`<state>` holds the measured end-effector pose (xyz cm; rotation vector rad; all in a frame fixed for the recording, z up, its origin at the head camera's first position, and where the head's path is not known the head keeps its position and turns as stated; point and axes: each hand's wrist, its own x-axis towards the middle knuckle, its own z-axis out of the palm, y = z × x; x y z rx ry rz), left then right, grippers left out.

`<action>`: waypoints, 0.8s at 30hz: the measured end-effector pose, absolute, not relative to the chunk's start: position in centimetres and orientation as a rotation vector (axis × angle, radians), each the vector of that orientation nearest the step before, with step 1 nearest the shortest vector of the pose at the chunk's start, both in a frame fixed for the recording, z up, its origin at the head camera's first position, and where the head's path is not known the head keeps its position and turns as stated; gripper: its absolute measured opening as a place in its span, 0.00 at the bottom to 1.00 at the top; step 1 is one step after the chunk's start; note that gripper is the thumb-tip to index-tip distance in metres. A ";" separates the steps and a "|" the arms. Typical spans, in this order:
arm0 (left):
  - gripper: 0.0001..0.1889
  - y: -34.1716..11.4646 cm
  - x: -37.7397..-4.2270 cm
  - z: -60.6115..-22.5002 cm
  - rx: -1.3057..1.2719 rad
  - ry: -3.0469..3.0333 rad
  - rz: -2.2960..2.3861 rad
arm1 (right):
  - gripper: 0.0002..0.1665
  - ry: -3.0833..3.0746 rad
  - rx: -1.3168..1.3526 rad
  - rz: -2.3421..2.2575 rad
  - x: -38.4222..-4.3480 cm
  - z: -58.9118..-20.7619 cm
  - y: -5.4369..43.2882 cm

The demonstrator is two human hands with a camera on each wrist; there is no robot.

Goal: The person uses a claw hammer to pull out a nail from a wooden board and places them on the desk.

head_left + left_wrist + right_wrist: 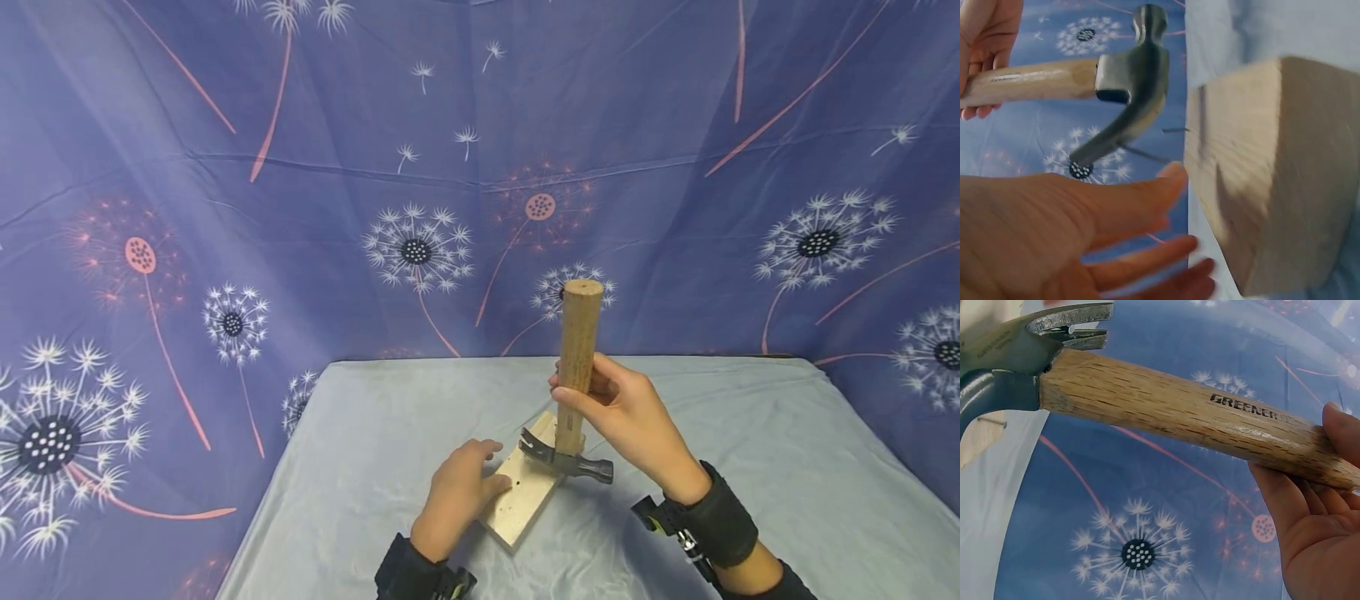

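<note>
"GREENER" (1244,408) on wooden hammer handle (1185,414), unclear lettering (995,342) on hammer head (1016,355)

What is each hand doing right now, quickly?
Left hand: open, fingers loose beside the wooden board.
Right hand: closed, holding the hammer head-down.

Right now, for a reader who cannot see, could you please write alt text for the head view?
A person's right hand holds a claw hammer, handle up and head down, over a pale wooden block on a light blue cloth. The left hand is at the block's left edge. Behind hangs a blue curtain printed with dandelions.
</note>
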<state>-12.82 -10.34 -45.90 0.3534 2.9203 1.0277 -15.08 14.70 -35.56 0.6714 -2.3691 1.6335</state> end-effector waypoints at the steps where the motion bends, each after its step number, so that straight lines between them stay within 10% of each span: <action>1: 0.24 -10.1 -12.9 -45.9 0.409 2.929 1.062 | 0.22 -2.362 0.673 1.643 -15.0 -35.5 14.6; 24: 0.11 -9.1 -13.2 -45.4 0.647 3.047 1.229 | 0.20 -2.288 0.735 1.733 -13.7 -34.6 14.4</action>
